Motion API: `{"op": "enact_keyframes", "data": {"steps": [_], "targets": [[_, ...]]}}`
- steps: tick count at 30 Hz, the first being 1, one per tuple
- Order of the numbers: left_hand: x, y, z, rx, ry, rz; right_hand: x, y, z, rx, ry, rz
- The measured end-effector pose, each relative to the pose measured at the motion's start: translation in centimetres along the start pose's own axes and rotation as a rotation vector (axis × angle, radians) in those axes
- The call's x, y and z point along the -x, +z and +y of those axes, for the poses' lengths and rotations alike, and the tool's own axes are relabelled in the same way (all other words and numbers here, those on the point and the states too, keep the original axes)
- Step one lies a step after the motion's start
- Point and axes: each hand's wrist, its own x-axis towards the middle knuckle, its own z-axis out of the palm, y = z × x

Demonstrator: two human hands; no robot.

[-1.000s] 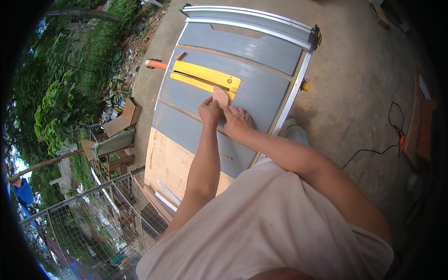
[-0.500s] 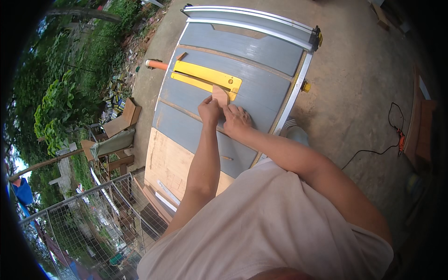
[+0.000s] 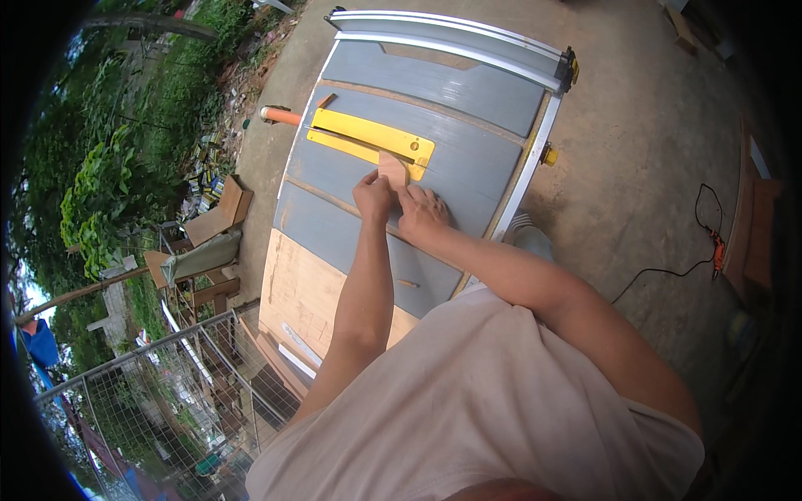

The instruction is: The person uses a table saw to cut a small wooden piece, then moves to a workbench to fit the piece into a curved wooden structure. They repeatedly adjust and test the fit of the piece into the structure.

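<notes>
A small flat piece of wood (image 3: 392, 169), pale brown with a slanted end, lies over the near edge of the yellow throat plate (image 3: 372, 134) on a grey table saw (image 3: 476, 159). My left hand (image 3: 373, 196) pinches the wood at its near left edge. Against its near right edge press the fingers of my right hand (image 3: 422, 209), closed around that corner, with the remaining fingers curled on the tabletop. The plate's long slot runs just beyond the wood; the saw blade itself I cannot make out.
A metal rip fence (image 3: 451, 37) spans the table's far side. Nearer me lie a pale plywood panel (image 3: 305, 280) and a pencil-like stick (image 3: 408, 284). An orange pipe (image 3: 281, 116) juts out left. On the floor at right sits an orange corded tool (image 3: 718, 255). Wire mesh fencing (image 3: 159, 401) stands lower left.
Both hands and the piece of wood have shifted very slightly to the left along the plate. Their hold on it looks the same.
</notes>
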Motion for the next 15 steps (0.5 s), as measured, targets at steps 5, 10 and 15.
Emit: {"op": "enact_keyframes", "data": {"steps": [5,10,15], "targets": [[-0.05,-0.13,-0.01,0.024,-0.023,0.005,-0.05,-0.15,-0.27,0.002,-0.003,-0.007],[-0.43,-0.08,-0.12,0.028,-0.029,0.010,-0.42,0.18,-0.09,0.014,-0.021,0.031],[-0.86,-0.19,-0.37,0.005,0.000,0.023,-0.76,0.40,-0.10,0.031,-0.013,0.021]]}}
